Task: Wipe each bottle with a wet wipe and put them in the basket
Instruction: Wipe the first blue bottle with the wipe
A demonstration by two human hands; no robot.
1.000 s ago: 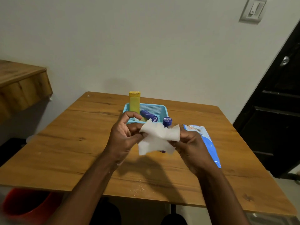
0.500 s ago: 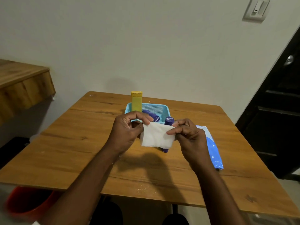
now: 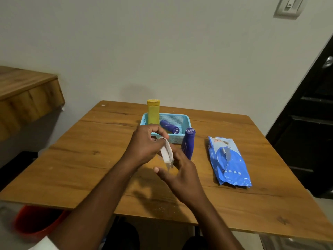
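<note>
A white wet wipe [image 3: 166, 152], folded narrow, hangs from the fingertips of my left hand [image 3: 146, 143]. My right hand [image 3: 177, 171] is just below it, fingers spread, its fingers touching the wipe's lower end. A blue bottle [image 3: 188, 143] stands upright on the table right behind my hands, in front of the light blue basket [image 3: 185, 121]. Inside the basket a yellow bottle [image 3: 153, 111] stands upright at the left and another blue bottle [image 3: 169, 126] lies on its side.
A blue pack of wet wipes [image 3: 228, 160] lies on the wooden table [image 3: 90, 156] to the right. A red bin [image 3: 36, 221] sits on the floor at the lower left. A wooden shelf [image 3: 25, 94] juts out at left; a dark door [image 3: 310, 112] stands at right.
The wipe was spread flat between both hands; now it is folded narrow and pinched by the left hand. The right hand has opened and dropped lower, uncovering the standing blue bottle.
</note>
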